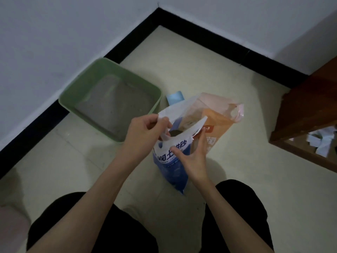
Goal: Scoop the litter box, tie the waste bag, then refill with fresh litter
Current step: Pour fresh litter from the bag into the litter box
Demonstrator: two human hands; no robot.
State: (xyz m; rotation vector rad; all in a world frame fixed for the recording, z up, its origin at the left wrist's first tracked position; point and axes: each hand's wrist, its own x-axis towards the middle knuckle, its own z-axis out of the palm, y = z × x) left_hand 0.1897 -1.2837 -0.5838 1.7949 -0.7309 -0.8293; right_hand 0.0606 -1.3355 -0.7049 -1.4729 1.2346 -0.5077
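Dark-trousered knees [87, 221] frame both hands at the blue litter bag [171, 161]: left hand [145, 132] pinches its torn white flap, right hand [193, 157] splays against its front. Behind stand an orange bag [217, 123], the green litter box [109, 99] by the wall, and a wooden cabinet [310, 110] at right.

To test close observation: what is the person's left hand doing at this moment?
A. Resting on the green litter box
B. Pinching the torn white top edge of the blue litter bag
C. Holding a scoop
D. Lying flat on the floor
B: the left hand pinches the white top flap of the blue litter bag, apart from the green litter box.
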